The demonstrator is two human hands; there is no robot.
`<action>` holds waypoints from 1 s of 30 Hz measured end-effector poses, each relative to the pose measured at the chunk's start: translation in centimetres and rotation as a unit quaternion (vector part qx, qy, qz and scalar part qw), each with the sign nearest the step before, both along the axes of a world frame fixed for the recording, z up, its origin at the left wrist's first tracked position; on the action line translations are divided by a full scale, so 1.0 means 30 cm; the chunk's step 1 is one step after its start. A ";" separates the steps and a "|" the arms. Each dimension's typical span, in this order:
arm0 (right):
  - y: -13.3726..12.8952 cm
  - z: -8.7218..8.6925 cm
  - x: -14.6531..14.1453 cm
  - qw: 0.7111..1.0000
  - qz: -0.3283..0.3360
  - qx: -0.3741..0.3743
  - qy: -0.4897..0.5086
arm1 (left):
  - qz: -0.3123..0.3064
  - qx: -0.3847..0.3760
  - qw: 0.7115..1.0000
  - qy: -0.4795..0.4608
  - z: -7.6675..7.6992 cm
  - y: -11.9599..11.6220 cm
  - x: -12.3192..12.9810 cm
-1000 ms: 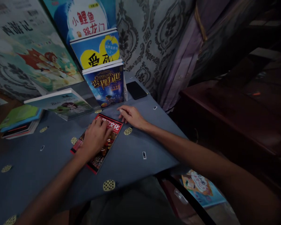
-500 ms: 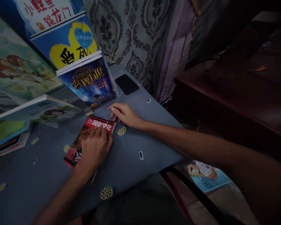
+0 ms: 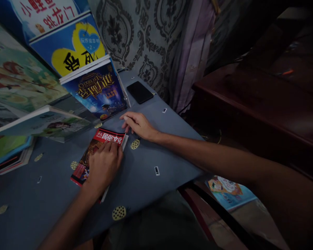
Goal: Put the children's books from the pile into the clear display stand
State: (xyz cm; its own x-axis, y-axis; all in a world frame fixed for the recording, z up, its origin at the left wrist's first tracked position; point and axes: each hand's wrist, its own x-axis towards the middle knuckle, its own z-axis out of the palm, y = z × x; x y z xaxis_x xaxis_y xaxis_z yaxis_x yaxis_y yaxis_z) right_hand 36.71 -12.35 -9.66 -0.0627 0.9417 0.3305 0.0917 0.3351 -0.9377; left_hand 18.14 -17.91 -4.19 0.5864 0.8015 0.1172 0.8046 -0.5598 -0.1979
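Note:
A red book (image 3: 95,147) with white lettering lies shut on the grey-blue tablecloth, tilted in my view. Palm down across its cover rests my left hand (image 3: 105,161), its fingers stretched toward the title and hiding part of the cover. My right hand (image 3: 138,125) rests on the cloth just beyond the book's upper right corner, fingers loosely bent and apart, holding nothing. Behind it, a blue book (image 3: 100,92) with gold lettering stands propped in a display rack.
A black phone (image 3: 140,92) lies near the table's far edge. More picture books, including a blue and yellow one (image 3: 57,52), stand in the rack. Stacked books (image 3: 13,156) lie at the left. Right of the table are dark red furniture (image 3: 237,100) and a low-lying blue book (image 3: 231,196).
The view has shifted very slightly. Both hands and the red book stay in practically the same places.

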 end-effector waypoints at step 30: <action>-0.079 0.039 0.007 0.909 0.011 0.157 -0.386 | -0.015 0.022 1.000 -0.006 -0.041 -0.019 -0.001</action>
